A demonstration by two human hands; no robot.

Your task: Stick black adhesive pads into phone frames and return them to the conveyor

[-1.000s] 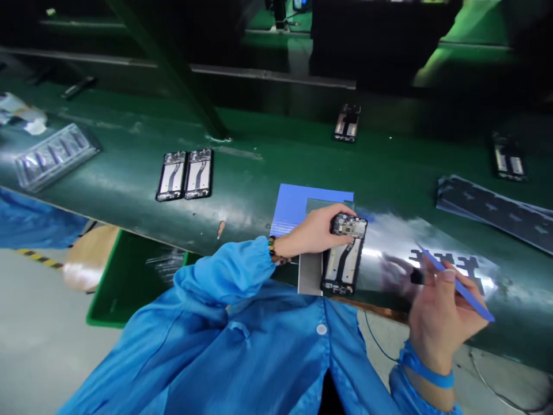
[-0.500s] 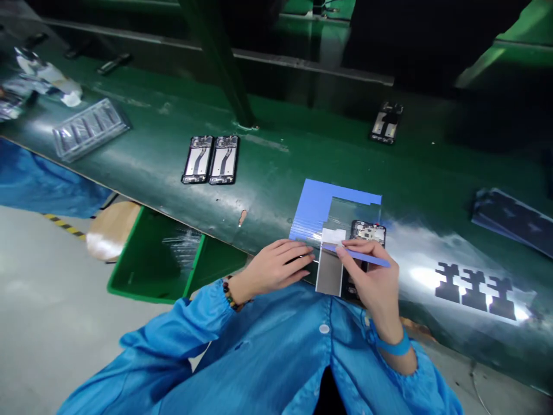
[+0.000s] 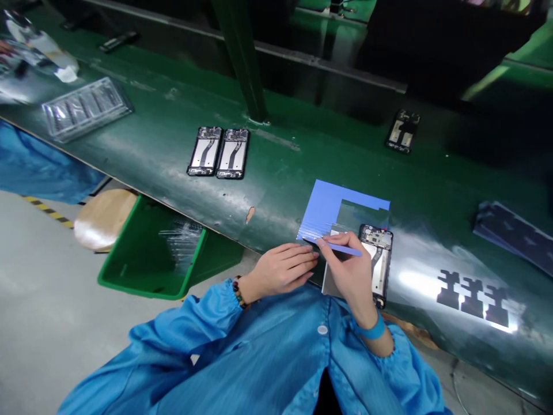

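My right hand [image 3: 348, 262] pinches a pair of blue-purple tweezers [image 3: 348, 250], their dark tips at the lower left corner of a blue sheet [image 3: 322, 207] with thin clear strips along its edge. Flat beside it lies my left hand [image 3: 287, 268], fingers stretched out near the tips and holding nothing visible. Beneath my right hand is a grey-silver rectangular plate [image 3: 330, 282], partly covered by the fingers. An opened phone [image 3: 381, 271] with its board and silver area showing rests just right of the plate, partly hidden by my hand.
Two opened phones [image 3: 218, 153] lie side by side to the left, another opened phone [image 3: 403, 131] farther back. Black cut-out stickers [image 3: 473, 297] on clear film and a stack of dark sheets [image 3: 514, 233] are at right. A clear tray [image 3: 86, 109] and green bin [image 3: 142, 259] are left.
My right hand has moved left with the tweezers, from above the grey plate to the blue sheet's lower left corner. More of the opened phone shows. The view has shifted slightly.
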